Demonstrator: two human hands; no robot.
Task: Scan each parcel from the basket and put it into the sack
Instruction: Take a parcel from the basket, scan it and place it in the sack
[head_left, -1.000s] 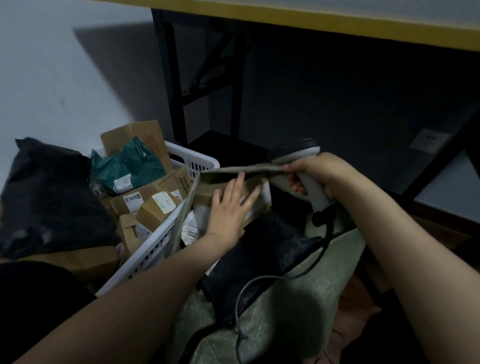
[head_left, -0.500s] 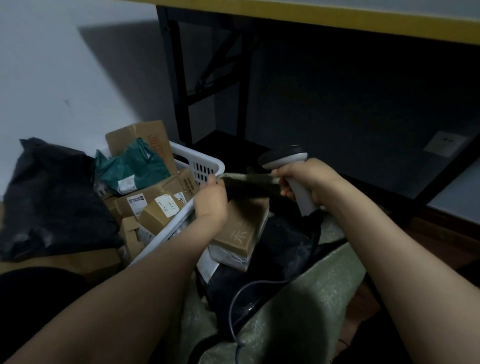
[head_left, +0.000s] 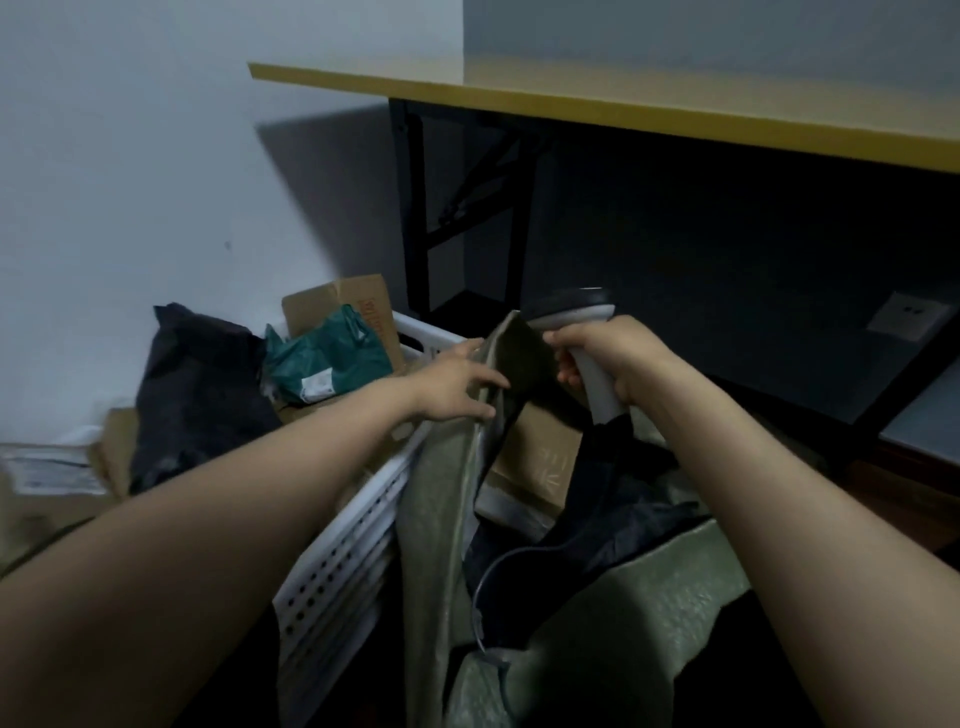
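A green woven sack (head_left: 441, 514) hangs open in front of me, its mouth pulled up. My left hand (head_left: 457, 387) grips the sack's left rim. My right hand (head_left: 608, 358) holds a grey handheld scanner (head_left: 576, 312) and also pinches the sack's far rim. Inside the sack lie a brown cardboard parcel (head_left: 540, 457) and dark plastic parcels (head_left: 623, 514). To the left stands the white plastic basket (head_left: 343, 561), with a teal bag parcel (head_left: 327, 364) and a brown box (head_left: 358, 301) showing above my left arm.
A large black bag (head_left: 197, 384) and cardboard boxes (head_left: 47, 478) lie left of the basket. A yellow-edged table (head_left: 623, 104) with black legs stands right behind. The scanner's cable (head_left: 483, 587) trails down into the sack.
The brown parcel left my left hand and dropped into the sack. That hand then took the sack's rim, and both hands lifted the mouth. The view tilted upward.
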